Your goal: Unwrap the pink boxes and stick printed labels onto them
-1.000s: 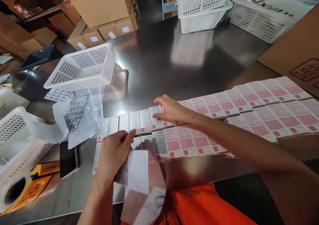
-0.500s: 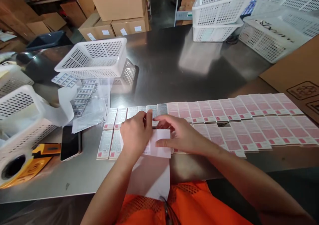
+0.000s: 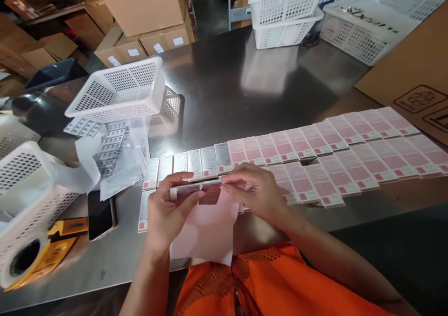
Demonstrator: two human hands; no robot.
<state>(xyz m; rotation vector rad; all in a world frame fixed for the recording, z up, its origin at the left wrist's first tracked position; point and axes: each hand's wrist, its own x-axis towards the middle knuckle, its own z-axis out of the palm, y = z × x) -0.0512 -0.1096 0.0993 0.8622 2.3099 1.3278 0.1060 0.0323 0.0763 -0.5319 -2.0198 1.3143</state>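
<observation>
Pink-printed cartons [image 3: 317,144] (some grey-white), white perforated basket [image 3: 117,91], orange vest [image 3: 280,283], yellow tape dispenser [image 3: 52,248].

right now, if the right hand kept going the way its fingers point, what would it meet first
The right hand points left along the sheet that both hands hold, so it would most likely meet the left hand first, at its fingertips. The gap looks small, though depth is unclear.

Steel table [image 3: 224,87]: brushed, reflective, bright glare spot at its left-centre. Behind the table's far left edge, stacked cardboard cartons [image 3: 147,22] with white labels, brown shelving beyond them. Behind its far right edge, dim floor and a metal frame. Lighting overhead, warm.
</observation>
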